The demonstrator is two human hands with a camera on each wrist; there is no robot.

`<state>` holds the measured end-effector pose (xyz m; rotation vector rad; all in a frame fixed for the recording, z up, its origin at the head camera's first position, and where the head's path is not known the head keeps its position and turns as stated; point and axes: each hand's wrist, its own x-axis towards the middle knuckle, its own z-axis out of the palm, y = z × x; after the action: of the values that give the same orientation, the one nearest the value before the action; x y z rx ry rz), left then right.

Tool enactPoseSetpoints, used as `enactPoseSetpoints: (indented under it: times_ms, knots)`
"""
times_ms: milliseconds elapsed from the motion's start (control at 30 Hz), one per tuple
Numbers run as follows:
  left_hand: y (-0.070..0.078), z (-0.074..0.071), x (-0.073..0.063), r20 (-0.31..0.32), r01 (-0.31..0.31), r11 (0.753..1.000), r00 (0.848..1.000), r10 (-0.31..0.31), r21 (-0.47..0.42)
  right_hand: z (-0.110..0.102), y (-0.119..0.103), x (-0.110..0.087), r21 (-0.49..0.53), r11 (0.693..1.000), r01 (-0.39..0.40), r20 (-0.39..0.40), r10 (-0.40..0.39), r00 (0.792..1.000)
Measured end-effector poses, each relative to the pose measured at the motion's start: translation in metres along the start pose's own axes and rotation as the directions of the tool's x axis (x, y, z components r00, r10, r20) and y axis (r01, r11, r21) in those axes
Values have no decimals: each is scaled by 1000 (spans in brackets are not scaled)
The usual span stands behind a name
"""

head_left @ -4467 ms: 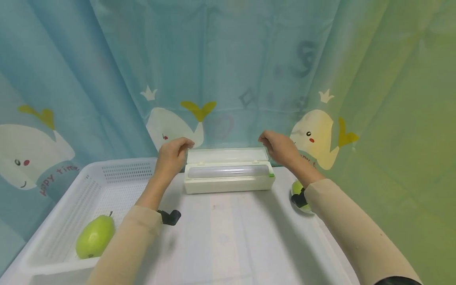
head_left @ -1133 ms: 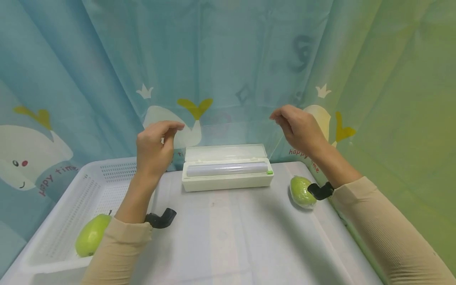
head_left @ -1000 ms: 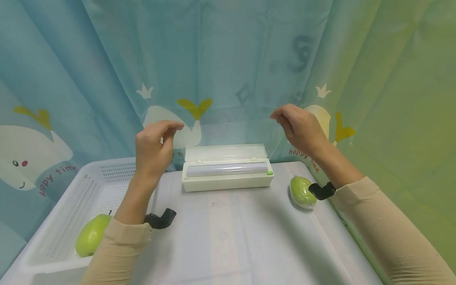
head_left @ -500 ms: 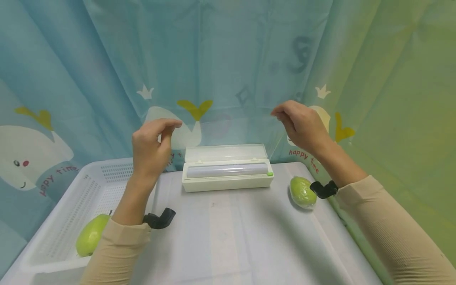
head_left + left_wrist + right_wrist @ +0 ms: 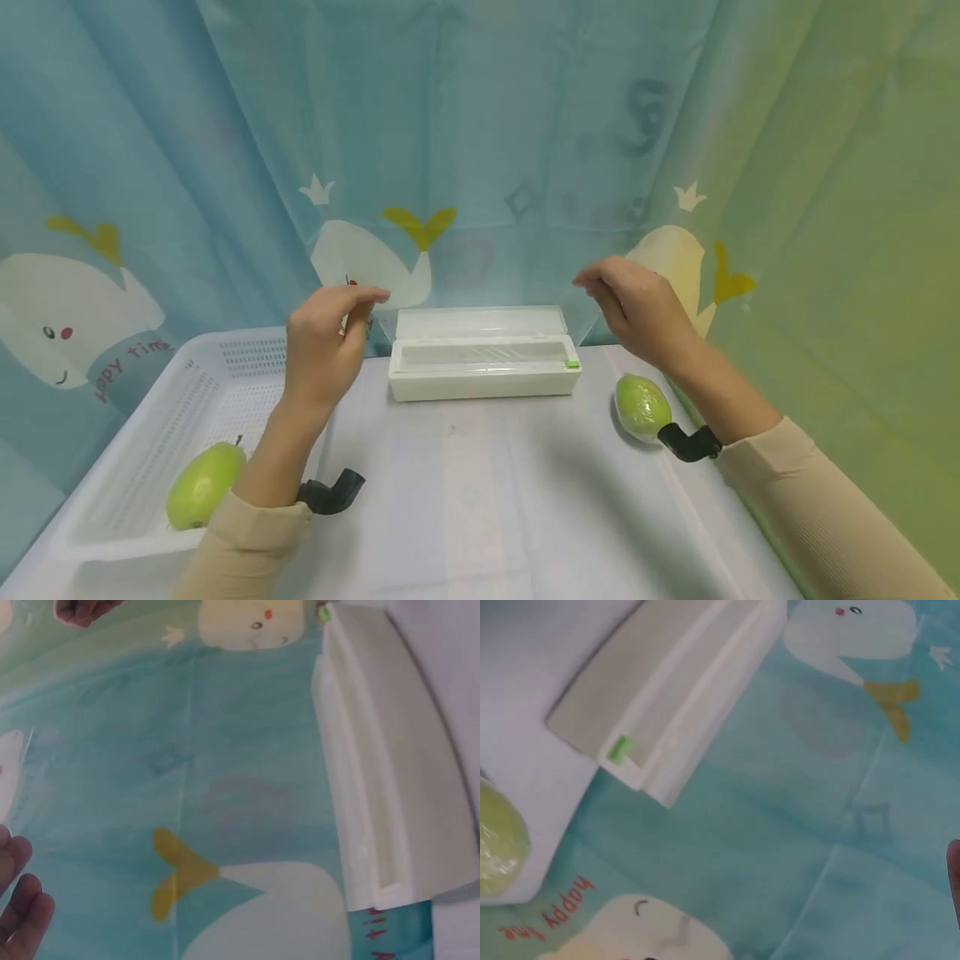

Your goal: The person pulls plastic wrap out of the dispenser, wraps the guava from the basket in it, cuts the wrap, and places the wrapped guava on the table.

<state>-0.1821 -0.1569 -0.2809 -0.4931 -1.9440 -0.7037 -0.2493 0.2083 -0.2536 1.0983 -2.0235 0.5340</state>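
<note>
Left hand [image 5: 326, 342] and right hand [image 5: 637, 308], well apart, each pinch a clear film [image 5: 247, 772] that extends to the open white box [image 5: 483, 384] on the table [image 5: 480, 492]. Right: wrapped green fruit [image 5: 642, 407]. Left: pear [image 5: 206, 486] in a white basket [image 5: 251, 358].

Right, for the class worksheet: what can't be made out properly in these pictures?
Clear film, head view: too transparent to trace its full outline.
Front right corner of the basket, head view: hidden by the left sleeve.
Lower edge of the wrapped green fruit, head view: partly covered by the black wrist mount.
Most of the right hand, right wrist view: cut off by the right edge.
</note>
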Motion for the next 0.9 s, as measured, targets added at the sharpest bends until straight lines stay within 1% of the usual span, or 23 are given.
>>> enactPoseSetpoints:
  times_ms: [100, 233, 300, 433, 500, 567, 667, 733, 800, 900]
  knots:
    - [3, -1, -9, 11, 7, 1000, 1000, -7, -6, 1, -5, -10, 22, 1000, -5, -3, 5, 1000]
    - [7, -6, -20, 14, -2, 1000, 1000, 1, 10, 2, -16, -21, 63, 998, 5, -32, -3, 999]
    - [9, -9, -26, 4, 7, 1000, 1000, -7, 9, 2, -25, -28, 94, 996, -4, -35, 8, 999]
    - [13, -18, -40, -6, 16, 1000, 1000, -16, 3, 2, -45, -46, 169, 985, -45, -10, 48, 999]
    - [13, -22, -45, -10, 13, 1000, 1000, -13, -8, 1, -53, -54, 192, 980, -48, -9, 51, 999]
    - [13, -24, -47, -20, 5, 1000, 1000, -6, -24, 0, -57, -56, 207, 978, -33, -30, 40, 999]
    - [11, -24, -42, -35, -10, 999, 999, 8, -38, -1, -56, -48, 194, 981, 6, -74, 8, 997]
    - [8, -22, -33, -51, -13, 999, 999, 10, -46, -2, -51, -38, 160, 987, 28, -90, -13, 996]
    - [4, -19, -22, -61, -16, 999, 998, 13, -52, -3, -42, -25, 105, 994, 35, -80, -27, 996]
    - [-3, -13, 0, -79, -21, 998, 997, 17, -53, -6, -27, -3, 16, 999, 45, -57, -44, 997]
